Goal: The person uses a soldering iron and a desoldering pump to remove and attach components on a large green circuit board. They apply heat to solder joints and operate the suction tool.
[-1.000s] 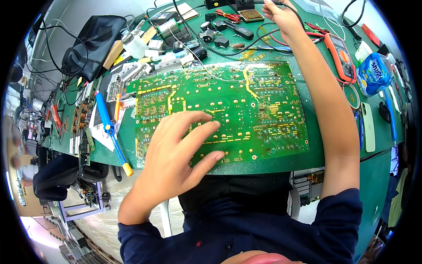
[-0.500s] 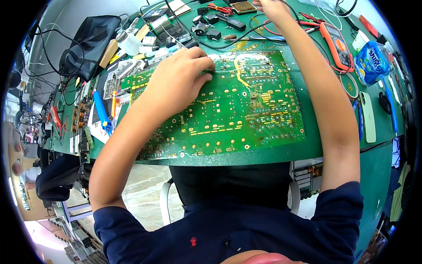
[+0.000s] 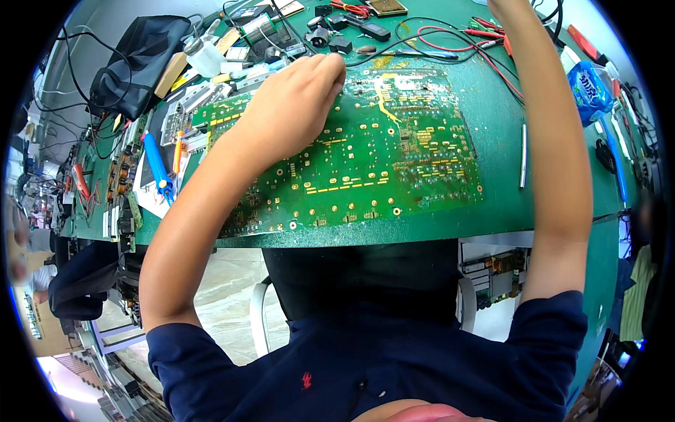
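My left hand is curled over the upper middle of a large green circuit board, fingers pressed together; whatever they pinch is hidden. My right hand reaches up to the top edge of the picture at the right, its fingers out of sight. Below it, red and black test leads and a slim silver rod lie right of the board. A blue tool with a yellow-tipped end and an orange pen-like item lie off the board's left side.
Behind the board are cables, small black parts, a white bottle and a black bag. A blue packet sits at the right. Stacked boards line the left. A black chair stands at the green bench's front edge.
My left hand moved from the board's middle up toward its back edge and closed up. My right hand shifted farther right, mostly out of frame. Board and bench appear higher in the picture.
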Motion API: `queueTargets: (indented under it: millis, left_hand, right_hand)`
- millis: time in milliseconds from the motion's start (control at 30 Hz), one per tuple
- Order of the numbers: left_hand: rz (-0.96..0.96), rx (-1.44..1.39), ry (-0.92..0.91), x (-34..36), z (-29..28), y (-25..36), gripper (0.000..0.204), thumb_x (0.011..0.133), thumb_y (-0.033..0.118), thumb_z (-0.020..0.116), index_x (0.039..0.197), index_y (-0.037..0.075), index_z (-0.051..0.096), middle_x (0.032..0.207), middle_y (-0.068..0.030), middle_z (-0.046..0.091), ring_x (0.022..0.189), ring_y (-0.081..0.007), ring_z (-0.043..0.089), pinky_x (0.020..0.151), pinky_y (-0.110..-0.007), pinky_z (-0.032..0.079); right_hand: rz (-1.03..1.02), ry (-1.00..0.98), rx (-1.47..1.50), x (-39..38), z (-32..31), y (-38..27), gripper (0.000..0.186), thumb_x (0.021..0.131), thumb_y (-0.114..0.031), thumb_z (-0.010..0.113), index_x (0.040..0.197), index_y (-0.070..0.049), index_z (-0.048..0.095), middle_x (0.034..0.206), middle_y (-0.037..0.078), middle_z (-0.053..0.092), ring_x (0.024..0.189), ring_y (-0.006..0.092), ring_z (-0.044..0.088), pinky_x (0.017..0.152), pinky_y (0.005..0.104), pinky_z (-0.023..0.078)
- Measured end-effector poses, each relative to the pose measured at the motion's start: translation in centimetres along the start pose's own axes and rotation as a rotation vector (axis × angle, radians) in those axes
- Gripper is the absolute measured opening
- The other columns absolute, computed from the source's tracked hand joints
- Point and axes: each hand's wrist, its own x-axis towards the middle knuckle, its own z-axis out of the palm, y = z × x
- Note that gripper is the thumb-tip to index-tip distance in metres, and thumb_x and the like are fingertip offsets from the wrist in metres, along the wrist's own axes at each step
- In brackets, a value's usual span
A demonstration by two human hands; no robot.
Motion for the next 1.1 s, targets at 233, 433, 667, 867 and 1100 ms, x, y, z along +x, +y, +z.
queueTargets:
  millis: [233,433,667,867,1100]
  left_hand:
    - [-0.013,-0.114,-0.004,0.2,-0.3,-0.3,0.008,0.098,0.005,0.057,0.105,0.001,0.055,0.091,-0.0173,0.066,0.089,-0.0366,0.066,0.077,-0.041,0.051]
    - [0.026,-0.159,-0.036,1.2,0.0,-0.7,0.008,0.097,0.003,0.059,0.103,-0.001,0.060,0.090,-0.0153,0.068,0.083,-0.0313,0.066,0.076,-0.037,0.053]
    - [-0.047,-0.276,-0.129,2.6,0.0,-0.7,0.009,0.096,0.006,0.063,0.100,-0.001,0.063,0.087,-0.0098,0.067,0.080,-0.0209,0.063,0.077,-0.032,0.052]
    - [-0.022,-0.256,-0.038,2.3,1.3,-0.1,0.010,0.093,0.006,0.066,0.101,0.000,0.067,0.085,-0.0061,0.066,0.080,-0.0161,0.062,0.079,-0.031,0.051]
    - [-0.063,-0.292,0.023,2.1,2.1,-0.3,0.012,0.089,0.001,0.067,0.101,0.001,0.069,0.086,-0.0084,0.065,0.077,-0.0197,0.063,0.072,-0.030,0.050]
  right_hand:
    - [-0.042,-0.074,-0.096,-5.8,-3.1,-0.3,0.028,0.102,-0.028,0.061,0.114,-0.003,0.064,0.092,0.007,0.070,0.079,0.0114,0.065,0.067,0.0227,0.049]
    - [0.033,0.011,0.081,-9.4,-5.7,1.2,0.024,0.099,-0.019,0.066,0.110,0.002,0.062,0.075,0.001,0.058,0.065,0.0092,0.055,0.058,0.0228,0.043]
    - [-0.014,0.044,0.072,-12.1,-5.1,2.7,0.032,0.104,-0.028,0.058,0.098,0.002,0.068,0.067,0.004,0.062,0.055,0.0085,0.055,0.050,0.0214,0.042]
    - [-0.002,0.090,-0.156,-13.4,-5.0,1.0,0.054,0.106,-0.049,0.050,0.100,0.002,0.069,0.071,0.007,0.069,0.054,0.0087,0.060,0.048,0.0190,0.044]
    - [0.094,-0.013,-0.046,-14.7,-3.7,1.7,0.049,0.104,-0.045,0.055,0.119,0.001,0.062,0.082,0.007,0.069,0.066,0.0104,0.065,0.057,0.0201,0.050]
